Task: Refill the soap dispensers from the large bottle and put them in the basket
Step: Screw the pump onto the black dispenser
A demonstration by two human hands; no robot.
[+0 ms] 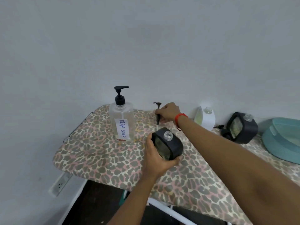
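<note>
Crossing between dispenser [176, 147] and basket [276, 151]: right arm [227, 151] holding pump [157, 119]; large bottle [121, 121] left.

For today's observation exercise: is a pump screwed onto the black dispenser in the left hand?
No: the black dispenser has an open neck, and the right hand holds the pump.

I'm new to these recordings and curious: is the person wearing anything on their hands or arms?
Both forearms are bare, with no sleeves in view; the left hand and right hand have no gloves. The only thing worn is a thin red cord bracelet on the right wrist.
</note>
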